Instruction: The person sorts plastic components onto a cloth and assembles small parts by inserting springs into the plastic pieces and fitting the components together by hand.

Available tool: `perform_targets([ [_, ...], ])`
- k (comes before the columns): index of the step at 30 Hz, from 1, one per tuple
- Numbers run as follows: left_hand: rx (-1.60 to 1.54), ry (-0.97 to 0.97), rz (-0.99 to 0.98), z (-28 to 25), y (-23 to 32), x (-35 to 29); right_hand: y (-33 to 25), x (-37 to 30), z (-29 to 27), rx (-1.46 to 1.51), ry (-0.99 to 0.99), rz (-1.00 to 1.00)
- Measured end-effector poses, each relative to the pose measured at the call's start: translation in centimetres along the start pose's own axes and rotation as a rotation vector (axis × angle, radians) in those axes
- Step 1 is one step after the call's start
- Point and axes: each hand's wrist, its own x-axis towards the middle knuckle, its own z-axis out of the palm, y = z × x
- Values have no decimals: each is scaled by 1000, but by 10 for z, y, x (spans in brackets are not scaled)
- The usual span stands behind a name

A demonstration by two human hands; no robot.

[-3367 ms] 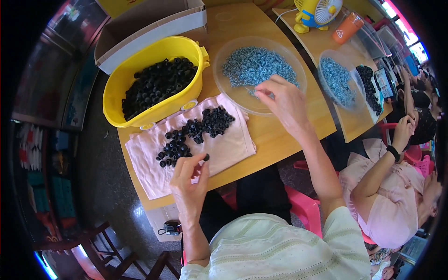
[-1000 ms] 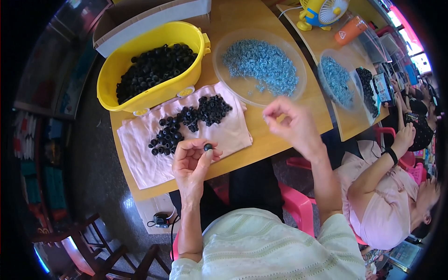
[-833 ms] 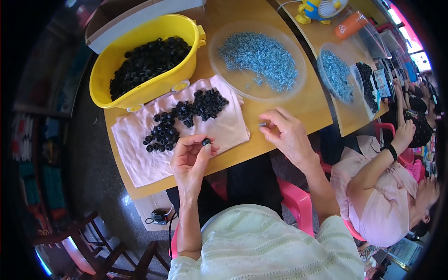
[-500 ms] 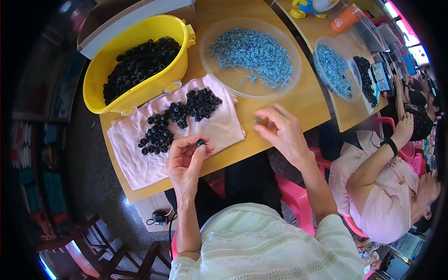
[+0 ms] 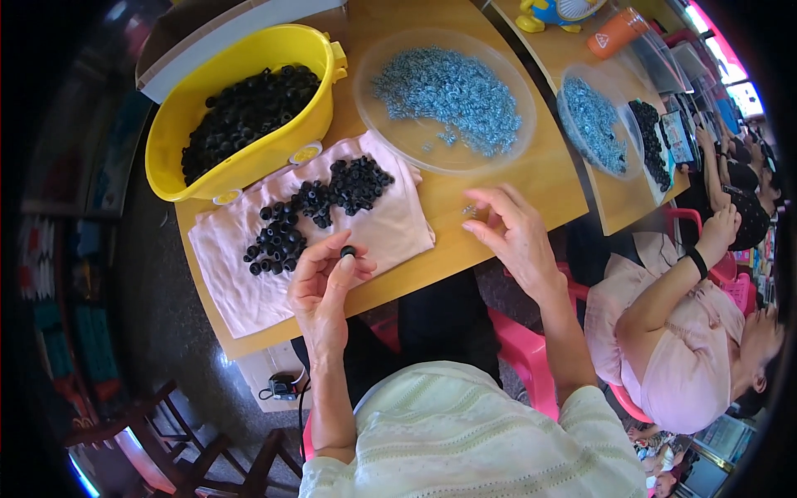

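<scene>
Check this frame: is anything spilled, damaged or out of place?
Nothing clearly stands out. Black parts sit grouped on the pink cloth; blue pieces lie inside the round tray. Tiny pieces show by the right hand; held or loose, I cannot tell.

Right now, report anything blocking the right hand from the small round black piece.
Nothing visible blocks the right hand from the small round black piece pinched in the left hand; the gap between looks open.

Light glints off a dark floor beside a wooden table, a second table standing just to its right. Dark shelves and wooden chairs fill the left; a pink chair sits near.
</scene>
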Motion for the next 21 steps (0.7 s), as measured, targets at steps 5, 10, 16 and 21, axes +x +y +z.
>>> perform_targets([
  [5, -59, -34, -47, 2, 4, -1, 1, 2, 0, -1, -18, 17],
  [10, -116, -71, -73, 7, 6, -2, 6, 2, 0, -4, -15, 4],
  [16, -161, -64, -55, 9, 6, -4, 0, -8, -10, 53, -1, 88],
  [21, -190, -78, -56, 9, 6, -5, 7, -13, -5, 56, 89, 100],
])
